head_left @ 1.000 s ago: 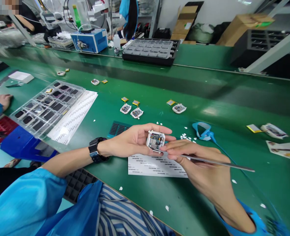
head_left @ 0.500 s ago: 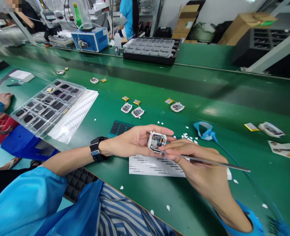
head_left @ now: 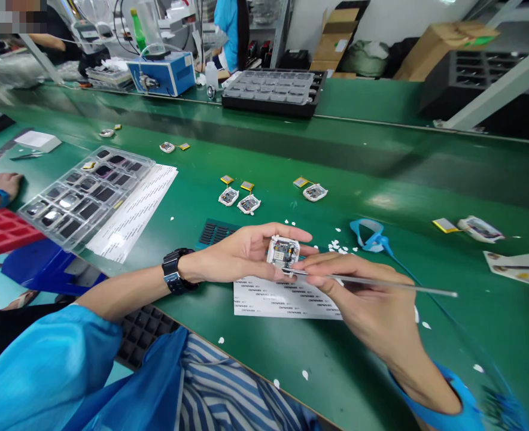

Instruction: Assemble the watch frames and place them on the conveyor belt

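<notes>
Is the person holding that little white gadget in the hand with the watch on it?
Yes, the left hand, with the black watch on its wrist, grips the small white device while the right hand holds tweezers.

- The left hand (head_left: 242, 254) has tipped the small white module (head_left: 283, 252) slightly, so its board faces more upward than a second ago.
- The tweezers (head_left: 372, 283) in the right hand (head_left: 363, 299) have levelled out, their tip now against the module's lower edge.
- At the left edge, the red tray (head_left: 2, 230) shows further in.

The label sheet (head_left: 286, 299) carries print too small to read.
</notes>
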Available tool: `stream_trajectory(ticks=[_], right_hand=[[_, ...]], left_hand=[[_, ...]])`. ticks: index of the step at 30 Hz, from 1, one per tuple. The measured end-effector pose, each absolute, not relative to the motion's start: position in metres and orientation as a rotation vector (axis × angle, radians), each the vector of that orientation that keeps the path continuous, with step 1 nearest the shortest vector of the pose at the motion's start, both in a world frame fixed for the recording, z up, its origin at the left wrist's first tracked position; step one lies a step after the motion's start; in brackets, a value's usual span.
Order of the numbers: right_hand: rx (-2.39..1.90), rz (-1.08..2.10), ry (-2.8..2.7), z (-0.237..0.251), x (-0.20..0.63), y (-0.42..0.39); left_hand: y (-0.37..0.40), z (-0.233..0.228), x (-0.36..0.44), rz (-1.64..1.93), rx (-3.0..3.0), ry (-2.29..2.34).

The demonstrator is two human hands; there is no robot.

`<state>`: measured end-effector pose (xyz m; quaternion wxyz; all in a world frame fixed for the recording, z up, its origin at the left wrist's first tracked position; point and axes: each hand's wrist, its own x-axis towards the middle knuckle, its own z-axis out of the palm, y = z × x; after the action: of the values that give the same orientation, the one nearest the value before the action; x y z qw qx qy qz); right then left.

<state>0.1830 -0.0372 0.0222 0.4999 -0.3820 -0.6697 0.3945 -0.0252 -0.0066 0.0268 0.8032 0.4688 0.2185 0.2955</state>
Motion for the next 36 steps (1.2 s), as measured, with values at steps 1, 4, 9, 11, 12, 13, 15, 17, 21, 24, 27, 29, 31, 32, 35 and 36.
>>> stream_trajectory(ticks=[1,4,9,11,12,13,15,17,21,24,27,29,31,32,35,36], right_hand=[[-0.966,0.938,-1.556,0.022,0.185,-0.036],[-1.090,0.923,-1.383,0.021,0.197,-0.031],[-1.255,1.207,-1.613,0.012,0.214,-0.018],[-1.267,1.293,-1.670,0.006,0.215,-0.014],[-1.265,1.322,-1.689,0.003,0.215,-0.013],[-1.261,1.345,-1.704,-0.001,0.214,-0.011],[-1.254,1.381,-1.714,-0.006,0.212,-0.009],[-1.256,1.418,-1.714,-0.009,0.212,-0.007],[-1.258,1.487,-1.735,-0.010,0.212,-0.003],[-1.242,1.524,-1.732,-0.008,0.209,-0.001],[-1.266,1.556,-1.664,-0.005,0.206,-0.001],[-1.288,1.580,-1.590,-0.003,0.206,-0.002],[-1.307,1.598,-1.511,-0.001,0.209,-0.003],[-1.316,1.598,-1.460,-0.001,0.210,-0.003],[-1.322,1.490,-1.232,0.000,0.208,-0.009],[-1.308,1.415,-1.145,0.000,0.204,-0.012]], left_hand=[[-0.007,0.026,-0.025,0.648,1.012,0.487],[-0.007,0.020,-0.023,0.712,1.045,0.569],[-0.010,0.003,-0.018,0.714,1.084,0.691],[-0.013,-0.002,-0.016,0.704,1.088,0.744],[-0.014,-0.004,-0.016,0.697,1.108,0.777],[-0.016,-0.006,-0.015,0.688,1.142,0.807],[-0.017,-0.008,-0.014,0.670,1.235,0.846],[-0.018,-0.009,-0.014,0.660,1.311,0.853],[-0.018,-0.009,-0.014,0.657,1.350,0.853],[-0.018,-0.009,-0.014,0.662,1.329,0.853],[-0.017,-0.008,-0.014,0.663,1.298,0.853],[-0.017,-0.007,-0.014,0.665,1.269,0.858],[-0.017,-0.007,-0.013,0.672,1.226,0.864],[-0.017,-0.007,-0.013,0.676,1.198,0.866],[-0.017,-0.007,-0.012,0.710,1.093,0.838],[-0.017,-0.007,-0.011,0.737,1.054,0.813]])
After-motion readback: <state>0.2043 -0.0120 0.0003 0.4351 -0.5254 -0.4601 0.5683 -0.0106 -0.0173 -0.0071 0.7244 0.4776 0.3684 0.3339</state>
